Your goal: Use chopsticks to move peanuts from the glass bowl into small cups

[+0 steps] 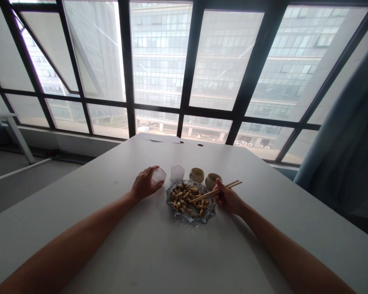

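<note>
As the left hand [144, 183] half-curls round one of two clear cups [158, 177], the right hand [229, 200] grips two chopsticks [206, 195].

Dark marks [191, 176] resembling a written character stand on one green cup [197, 177], too small to read; no legible text.

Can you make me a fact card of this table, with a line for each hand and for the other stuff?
Bowl: clear glass bowl with a jagged rim, holding brown unshelled peanuts
Left hand: curled around a clear angular cup
Right hand: holding two slim tan wooden chopsticks, tips at the peanuts
Behind the bowl: second clear angular cup, two round greenish-tan cups
Table: flat, white
</note>
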